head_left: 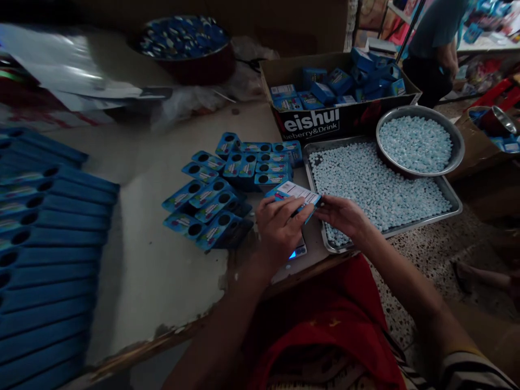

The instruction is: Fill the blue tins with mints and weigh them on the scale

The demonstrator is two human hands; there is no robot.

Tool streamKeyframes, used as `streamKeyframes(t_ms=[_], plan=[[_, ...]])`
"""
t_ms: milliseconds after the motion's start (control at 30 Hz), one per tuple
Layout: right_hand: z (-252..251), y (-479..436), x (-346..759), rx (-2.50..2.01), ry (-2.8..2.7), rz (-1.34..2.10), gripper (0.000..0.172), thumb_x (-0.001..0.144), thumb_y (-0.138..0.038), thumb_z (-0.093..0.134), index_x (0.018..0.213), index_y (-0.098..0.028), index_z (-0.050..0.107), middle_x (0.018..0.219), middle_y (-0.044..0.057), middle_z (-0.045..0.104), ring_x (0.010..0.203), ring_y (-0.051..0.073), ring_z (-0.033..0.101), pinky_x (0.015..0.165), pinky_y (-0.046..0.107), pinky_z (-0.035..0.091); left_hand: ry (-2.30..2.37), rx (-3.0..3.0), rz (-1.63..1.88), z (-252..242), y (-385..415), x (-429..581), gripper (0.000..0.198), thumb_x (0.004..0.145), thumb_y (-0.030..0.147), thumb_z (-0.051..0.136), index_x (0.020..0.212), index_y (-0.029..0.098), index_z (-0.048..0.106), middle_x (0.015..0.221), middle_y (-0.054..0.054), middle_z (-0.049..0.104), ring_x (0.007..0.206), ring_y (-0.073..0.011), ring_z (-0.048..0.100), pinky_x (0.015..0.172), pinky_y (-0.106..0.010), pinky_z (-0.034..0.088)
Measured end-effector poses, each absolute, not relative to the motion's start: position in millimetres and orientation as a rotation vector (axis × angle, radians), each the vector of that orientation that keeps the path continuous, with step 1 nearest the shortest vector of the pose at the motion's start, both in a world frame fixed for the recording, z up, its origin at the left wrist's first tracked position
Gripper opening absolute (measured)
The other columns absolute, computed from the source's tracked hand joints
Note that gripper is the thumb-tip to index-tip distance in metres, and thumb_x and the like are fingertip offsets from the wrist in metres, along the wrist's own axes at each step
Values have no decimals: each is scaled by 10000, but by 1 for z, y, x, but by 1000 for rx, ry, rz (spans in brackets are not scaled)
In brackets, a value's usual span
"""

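My left hand (280,222) is wrapped around a small blue box (293,190), tilted, with a white printed panel facing up. At the box's right end, the fingers of my right hand (343,215) are drawn together close against it; what lies between them is hidden. Below my hands, a small scale (300,250) with a lit blue display shows partly. To the right is a metal tray (335,248) of pale blue pellets. Several blue boxes with round dark holes (215,203) stand grouped to the left of my hands.
A metal bowl (460,149) of pellets rests on the tray's back right. Behind stands a carton (349,119) of blue boxes. A dark red basin (203,67) holds small blue pieces. Rows of blue boxes (57,260) line the left. A person (434,49) sits at the back right.
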State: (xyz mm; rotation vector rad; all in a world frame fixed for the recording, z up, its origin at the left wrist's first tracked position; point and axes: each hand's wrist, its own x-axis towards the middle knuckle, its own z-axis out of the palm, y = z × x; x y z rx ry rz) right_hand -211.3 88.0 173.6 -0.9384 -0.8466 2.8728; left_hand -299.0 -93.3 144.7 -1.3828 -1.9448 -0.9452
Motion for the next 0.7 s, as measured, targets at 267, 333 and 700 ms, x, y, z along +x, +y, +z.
streamKeyframes(t_ms=[267,333,700], plan=[[195,86,-194,-908,-788,2868,203,1018,-42,577,951,-109,757,870,75,825,800,153,796,856,268,692,-1984,-1348,-1027,164,-94,-292,437,980,117,650,1333,346,769,1232,-59,826,1115,-268,714,1063,-469,486],[199,89,-190,-931,-801,2860,200,1017,-41,579,956,-99,761,890,88,831,813,160,802,864,274,691,-2007,-1350,-1043,164,-91,-292,420,981,116,648,1328,325,759,1235,-58,825,1101,-266,714,1041,-461,505],[185,100,-174,-888,-1401,2466,128,917,-122,719,1018,-146,794,927,81,835,925,206,816,956,369,690,-2139,-1151,-1446,163,-78,-276,249,946,200,752,1189,257,742,1159,-66,826,1090,-270,762,1015,-440,570]])
